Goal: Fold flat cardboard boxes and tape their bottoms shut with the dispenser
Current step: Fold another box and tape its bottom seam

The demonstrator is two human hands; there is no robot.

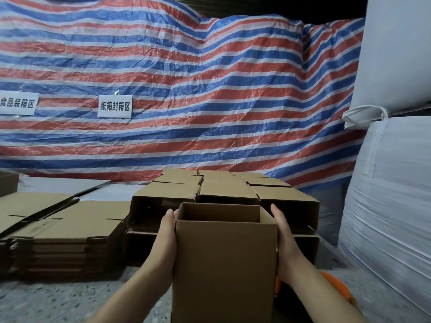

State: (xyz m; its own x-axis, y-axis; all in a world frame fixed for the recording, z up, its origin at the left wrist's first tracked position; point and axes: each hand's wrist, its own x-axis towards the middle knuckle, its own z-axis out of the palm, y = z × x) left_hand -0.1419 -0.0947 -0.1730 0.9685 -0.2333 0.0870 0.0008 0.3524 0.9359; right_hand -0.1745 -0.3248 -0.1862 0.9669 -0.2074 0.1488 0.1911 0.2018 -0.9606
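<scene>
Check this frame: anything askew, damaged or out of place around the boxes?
Nothing stands out. Both hands, left hand and right hand, hold the erected box squarely; the flat stack and finished boxes sit tidy.

1. An assembled cardboard box is held up between both palms, its open end facing away.
2. The left hand presses flat on its left wall, the right hand flat on its right wall.
3. Behind stand stacked assembled boxes; to the left lies a pile of flat cardboard blanks.
4. An orange tape dispenser shows partly behind the right forearm.
5. A striped tarpaulin carries two paper signs.
</scene>
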